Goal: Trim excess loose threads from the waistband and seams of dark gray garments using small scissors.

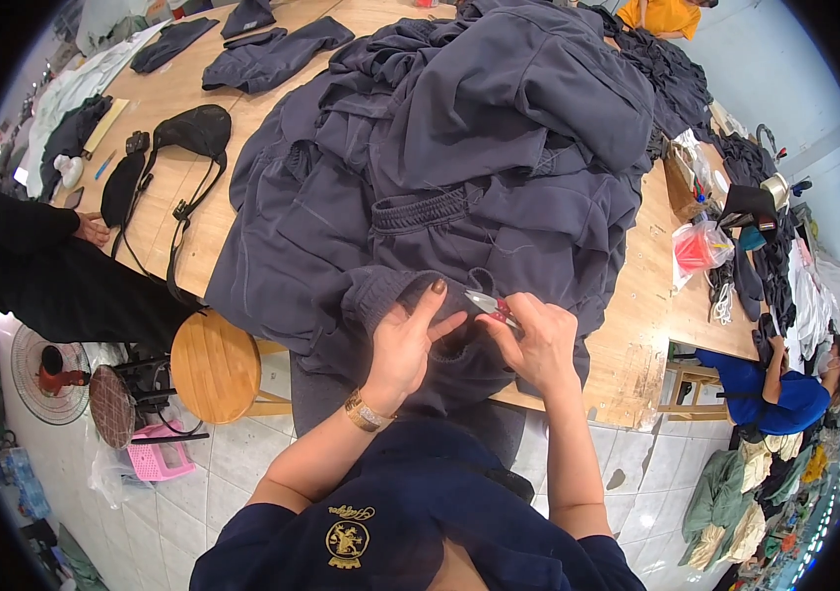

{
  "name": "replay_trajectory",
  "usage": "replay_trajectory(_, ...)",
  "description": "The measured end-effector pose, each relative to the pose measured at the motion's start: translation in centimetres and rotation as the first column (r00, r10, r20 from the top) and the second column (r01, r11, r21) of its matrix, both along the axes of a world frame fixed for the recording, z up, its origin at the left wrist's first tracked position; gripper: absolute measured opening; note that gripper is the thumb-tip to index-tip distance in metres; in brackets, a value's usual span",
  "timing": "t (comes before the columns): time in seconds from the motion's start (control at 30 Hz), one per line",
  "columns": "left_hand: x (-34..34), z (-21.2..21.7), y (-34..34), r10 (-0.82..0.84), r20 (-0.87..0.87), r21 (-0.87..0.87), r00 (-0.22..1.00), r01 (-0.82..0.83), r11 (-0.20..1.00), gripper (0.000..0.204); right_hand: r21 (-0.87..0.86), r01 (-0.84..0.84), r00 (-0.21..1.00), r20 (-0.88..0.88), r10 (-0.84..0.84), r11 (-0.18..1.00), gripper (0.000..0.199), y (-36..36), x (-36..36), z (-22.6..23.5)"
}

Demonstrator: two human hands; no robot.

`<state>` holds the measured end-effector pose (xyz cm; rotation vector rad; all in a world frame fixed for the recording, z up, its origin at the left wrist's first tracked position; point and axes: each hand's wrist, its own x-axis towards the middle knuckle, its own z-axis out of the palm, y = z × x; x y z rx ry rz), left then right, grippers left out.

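Note:
A dark grey garment [375,295] with a ribbed elastic edge lies at the near edge of the pile. My left hand [403,345] grips that edge, thumb raised on the near side, with some fingers hidden by the cloth. Between the thumb and fingers of my right hand [543,340] is a pair of thread snips [491,305] with red on the handle. Its metal blades point left, close to my left fingertips and the cloth. Just beyond, another gathered elastic waistband [420,212] shows on the heap.
The large heap of dark grey garments [518,89] covers the middle of the wooden table [637,315]. At left are a black waist bag [193,133], a person in black [55,266] and a round stool [215,366]. A person in blue [784,399] sits at right.

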<state>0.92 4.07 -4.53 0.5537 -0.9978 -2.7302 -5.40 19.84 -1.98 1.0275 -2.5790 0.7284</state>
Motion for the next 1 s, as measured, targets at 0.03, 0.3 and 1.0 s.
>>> replay_trajectory(0.03, 0.0, 0.0, 0.0, 0.003, 0.007, 0.02, 1.0, -0.003, 1.0, 0.011, 0.0, -0.01, 1.0, -0.009, 0.01, 1.0, 0.03, 0.0, 0.0, -0.1)
replay_trajectory(0.3, -0.1, 0.0, -0.1, -0.022, -0.009, 0.017, 1.0, 0.022, 1.0, 0.011, 0.017, -0.022, 0.999, -0.037, 0.023, 1.0, 0.03, -0.4, -0.1, 0.1)
replay_trajectory(1.0, -0.6, 0.2, -1.4, -0.11, 0.032, 0.062, 0.993, 0.108, 0.992, 0.014, -0.649, 0.245, 0.857, 0.493, 0.153, 0.72, 0.015, -3.0, 0.2, -2.5)
